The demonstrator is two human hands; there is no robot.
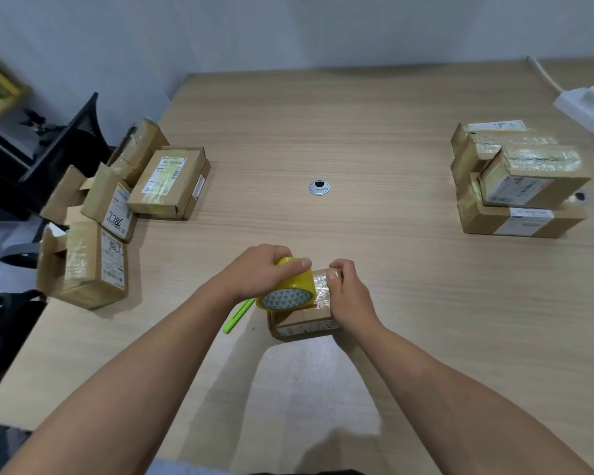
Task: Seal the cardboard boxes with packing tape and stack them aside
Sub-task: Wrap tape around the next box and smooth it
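A small cardboard box (304, 322) lies on the wooden table (374, 138) in front of me. My left hand (258, 272) grips a yellow roll of packing tape (288, 291) on top of the box. My right hand (348, 293) holds the box's right side, thumb pressing on the shiny taped top. Several boxes (165, 181), some with open flaps, lie at the table's left edge. A stack of taped boxes (522, 180) stands at the right.
A green cutter or pen (237, 315) lies on the table just left of the box, partly under my left wrist. A round cable grommet (319, 187) sits mid-table. White objects (587, 101) lie at the far right. A dark chair (66, 145) stands left.
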